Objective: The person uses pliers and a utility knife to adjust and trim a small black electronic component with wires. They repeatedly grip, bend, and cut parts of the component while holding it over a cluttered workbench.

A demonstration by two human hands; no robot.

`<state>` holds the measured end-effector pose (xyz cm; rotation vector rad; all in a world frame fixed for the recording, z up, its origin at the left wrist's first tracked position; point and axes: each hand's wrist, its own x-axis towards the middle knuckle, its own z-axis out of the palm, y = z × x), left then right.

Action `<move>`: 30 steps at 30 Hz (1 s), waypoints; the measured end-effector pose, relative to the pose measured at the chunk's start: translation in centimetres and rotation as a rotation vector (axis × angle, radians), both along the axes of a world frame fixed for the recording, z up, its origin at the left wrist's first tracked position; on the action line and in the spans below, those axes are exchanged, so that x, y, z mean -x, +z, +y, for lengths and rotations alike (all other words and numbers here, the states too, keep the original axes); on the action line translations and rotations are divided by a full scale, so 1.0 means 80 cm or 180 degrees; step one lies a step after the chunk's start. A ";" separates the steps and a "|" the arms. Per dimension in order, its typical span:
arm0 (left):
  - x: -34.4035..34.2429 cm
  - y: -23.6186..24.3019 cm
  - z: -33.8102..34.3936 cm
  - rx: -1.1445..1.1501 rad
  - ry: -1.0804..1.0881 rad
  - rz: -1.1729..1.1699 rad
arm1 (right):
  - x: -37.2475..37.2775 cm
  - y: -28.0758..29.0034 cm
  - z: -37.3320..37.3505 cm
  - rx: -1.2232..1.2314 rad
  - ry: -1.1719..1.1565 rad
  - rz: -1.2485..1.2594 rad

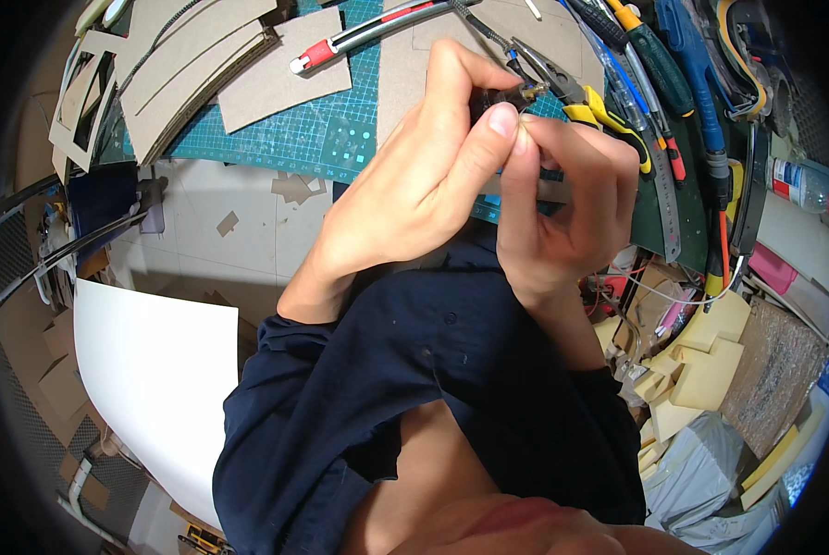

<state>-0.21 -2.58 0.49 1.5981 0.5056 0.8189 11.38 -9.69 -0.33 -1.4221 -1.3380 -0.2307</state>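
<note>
My left hand [403, 178] is raised over the work table, its thumb and bent index finger closed on a small dark part with a brass-coloured end [529, 92]. Close against it, my right hand [576, 199] pinches thumb and fingertip together. Whatever lies in that pinch is too small to make out. Just beyond the fingers runs a black cable [481, 31]; I cannot tell whether it joins the small part. Pliers with yellow and black handles [609, 120] lie beside my right hand, their jaws pointing away.
A green cutting mat [248, 139] carries cardboard sheets [290, 83] and a red-and-grey utility knife [340, 48]. Screwdrivers [660, 69], a steel ruler [664, 217] and a blue-handled tool [692, 65] crowd the right side. White sheet [165, 379] lower left; yellow foam pieces [701, 361] lower right.
</note>
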 end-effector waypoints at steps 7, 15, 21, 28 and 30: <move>-0.001 0.003 -0.002 -0.0053 -0.0026 0.0162 | -0.007 0.012 -0.005 0.0316 0.0010 -0.0395; -0.006 -0.006 -0.002 -0.1074 0.0418 0.0275 | -0.010 0.013 -0.002 0.0281 -0.0049 -0.0416; -0.013 -0.011 -0.001 -0.1589 0.0612 0.0278 | -0.027 0.015 0.006 0.0101 0.0025 -0.0692; -0.020 -0.016 -0.001 -0.1936 0.0708 0.0327 | -0.015 0.014 0.011 0.0104 0.0054 -0.0092; -0.019 -0.016 -0.001 -0.1866 0.0729 0.0317 | -0.012 0.017 0.007 0.0246 0.0091 0.0065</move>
